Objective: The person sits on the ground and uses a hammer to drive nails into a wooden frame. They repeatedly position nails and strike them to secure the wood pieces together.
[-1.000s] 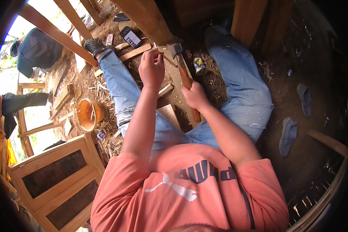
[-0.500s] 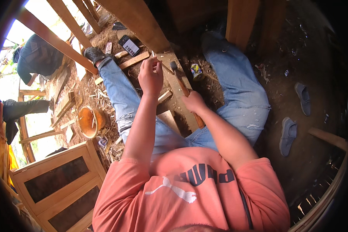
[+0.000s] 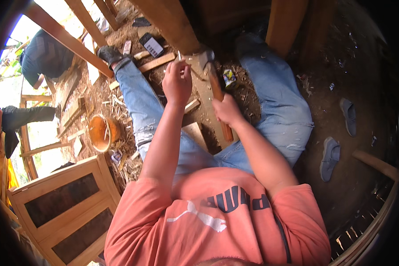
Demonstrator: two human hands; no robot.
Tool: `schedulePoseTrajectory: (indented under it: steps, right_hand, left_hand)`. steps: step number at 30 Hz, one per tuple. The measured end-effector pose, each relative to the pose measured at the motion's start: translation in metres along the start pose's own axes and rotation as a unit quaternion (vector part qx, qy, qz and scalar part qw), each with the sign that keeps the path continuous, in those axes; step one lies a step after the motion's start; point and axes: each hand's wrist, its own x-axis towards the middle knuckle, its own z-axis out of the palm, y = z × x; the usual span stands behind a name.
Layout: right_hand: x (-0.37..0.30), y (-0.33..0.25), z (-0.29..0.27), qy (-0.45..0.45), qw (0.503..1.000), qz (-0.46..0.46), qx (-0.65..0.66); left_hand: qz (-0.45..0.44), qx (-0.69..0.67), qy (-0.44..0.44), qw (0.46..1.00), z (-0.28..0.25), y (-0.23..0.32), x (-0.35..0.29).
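My right hand (image 3: 226, 108) is wrapped round the wooden handle of a hammer (image 3: 215, 84). Its metal head, smeared by motion, is at the far end of a plank (image 3: 206, 104) lying between my legs. To the left of the hammer, my left hand (image 3: 177, 82) is raised above the plank with its fingers curled. A thin white stick (image 3: 179, 56), resembling a cigarette, sticks up at those fingertips. What else the fingers may hold is hidden from above.
Wooden posts (image 3: 166, 22) rise at the far side. A phone (image 3: 151, 45) and offcuts lie by my left foot. An orange bucket (image 3: 103, 133) stands among shavings, beside a panelled wooden frame (image 3: 62, 195). Grey shoes (image 3: 330, 158) lie at right; another person (image 3: 46, 57) bends at far left.
The hammer's head has moved away from me, toward the post, and its handle stands at a different tilt. My left hand has shifted slightly right in the view, which has itself moved a little.
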Motion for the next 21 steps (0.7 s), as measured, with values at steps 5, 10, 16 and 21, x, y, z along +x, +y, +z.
schedulePoseTrajectory:
  steps: [5, 10, 16, 21]
  right_hand:
    - [-0.001, -0.004, -0.006, -0.020, 0.998, 0.016, -0.060]
    - [-0.009, -0.008, -0.001, -0.030, 0.995, 0.037, -0.084]
    - [-0.005, 0.007, -0.003, 0.007, 0.987, -0.085, -0.137]
    - [0.004, 0.026, 0.000, 0.013, 0.990, -0.008, -0.139]
  left_hand:
    - [-0.008, -0.004, 0.001, 1.000, 0.000, 0.003, -0.001]
    - [-0.007, -0.007, 0.018, 1.000, -0.003, -0.006, -0.006]
    - [-0.022, -0.006, 0.016, 1.000, -0.002, -0.001, -0.003]
    - [-0.013, 0.002, 0.009, 1.000, -0.004, 0.003, -0.006]
